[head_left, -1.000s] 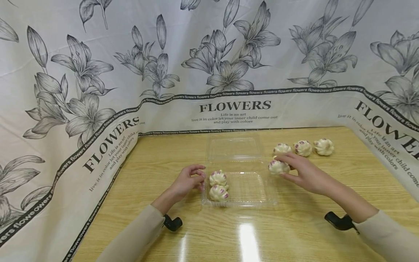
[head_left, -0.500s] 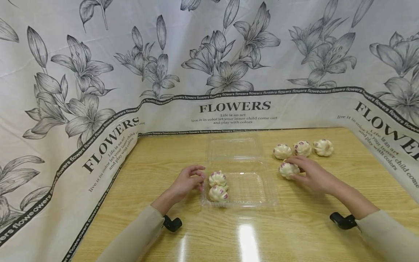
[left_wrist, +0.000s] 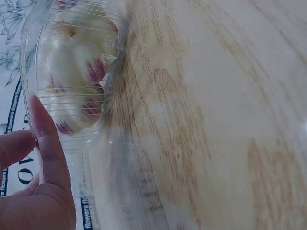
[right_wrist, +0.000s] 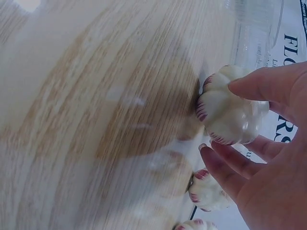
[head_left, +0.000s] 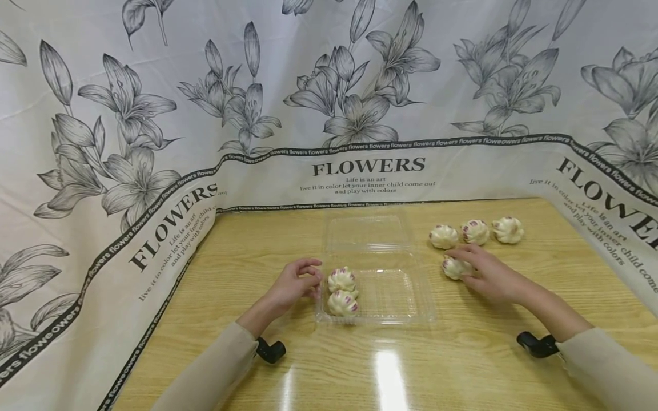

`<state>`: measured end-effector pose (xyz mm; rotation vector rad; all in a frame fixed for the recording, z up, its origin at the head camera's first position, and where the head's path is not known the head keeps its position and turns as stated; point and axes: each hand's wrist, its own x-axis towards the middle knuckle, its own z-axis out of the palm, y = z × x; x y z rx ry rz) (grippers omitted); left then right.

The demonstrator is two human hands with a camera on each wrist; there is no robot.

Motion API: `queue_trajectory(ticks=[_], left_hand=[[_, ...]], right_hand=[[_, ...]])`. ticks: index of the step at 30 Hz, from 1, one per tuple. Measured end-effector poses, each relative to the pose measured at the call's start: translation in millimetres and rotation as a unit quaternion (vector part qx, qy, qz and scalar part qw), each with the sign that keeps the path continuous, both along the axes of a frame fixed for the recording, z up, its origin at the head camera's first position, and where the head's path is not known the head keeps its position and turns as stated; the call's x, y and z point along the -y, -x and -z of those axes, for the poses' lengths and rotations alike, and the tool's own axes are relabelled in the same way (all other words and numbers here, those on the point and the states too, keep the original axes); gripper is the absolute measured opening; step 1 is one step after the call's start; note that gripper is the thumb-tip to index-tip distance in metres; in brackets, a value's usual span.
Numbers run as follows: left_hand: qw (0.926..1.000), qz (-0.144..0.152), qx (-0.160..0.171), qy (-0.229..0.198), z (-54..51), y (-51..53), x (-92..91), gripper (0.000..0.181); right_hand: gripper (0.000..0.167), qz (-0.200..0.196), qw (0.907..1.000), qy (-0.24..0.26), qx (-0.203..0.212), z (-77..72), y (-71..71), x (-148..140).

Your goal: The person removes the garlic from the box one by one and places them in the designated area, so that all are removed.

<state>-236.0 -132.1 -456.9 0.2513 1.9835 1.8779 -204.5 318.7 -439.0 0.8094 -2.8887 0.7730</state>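
Note:
A clear plastic clamshell box (head_left: pixel 390 294) lies with its lid (head_left: pixel 366 233) folded back away from me. Two white garlic bulbs with purple streaks, a farther one (head_left: pixel 341 279) and a nearer one (head_left: pixel 342 303), sit along its left side. My left hand (head_left: pixel 293 285) pinches the box's left rim between thumb and forefinger; in the left wrist view the forefinger (left_wrist: pixel 48 143) lies along the wall. Right of the box, my right hand (head_left: pixel 490 275) holds another garlic bulb (right_wrist: pixel 230 105) at table level, thumb on one side and fingers curled about the other.
Three more garlic bulbs stand in a row at the back right: a left one (head_left: pixel 443 236), a middle one (head_left: pixel 475 232) and a right one (head_left: pixel 508 230). The wooden table (head_left: pixel 462 365) is bounded by a flower-printed cloth (head_left: pixel 370 177) behind and at both sides.
My right hand has moved rightward, away from the box, with its garlic bulb, and has barely shifted over the last half second. My left hand stays at the box's rim.

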Motion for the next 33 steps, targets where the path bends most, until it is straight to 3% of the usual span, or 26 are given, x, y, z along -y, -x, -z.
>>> queue_trajectory(ticks=[11, 22, 28, 33], left_hand=[[1.0, -0.001, 0.0, -0.004, -0.1, -1.7, 0.6, 0.049], [1.0, -0.003, 0.004, -0.004, 1.3, -1.4, 1.0, 0.049], [1.0, 0.001, 0.002, -0.005, 0.4, -0.2, 0.9, 0.049], [1.0, 0.006, -0.003, -0.003, -1.7, -1.0, 0.6, 0.049]], right_hand=[[0.067, 0.026, 0.9992, 0.0, 0.029, -11.4, -10.0, -1.8], [0.074, 0.039, 0.9991, -0.012, -0.009, -28.5, -20.5, -4.1], [0.07, 0.04, 0.9989, -0.012, -0.024, -40.1, -27.8, 10.3], [0.066, 0.023, 0.9997, 0.003, -0.007, -45.3, -31.5, 30.8]])
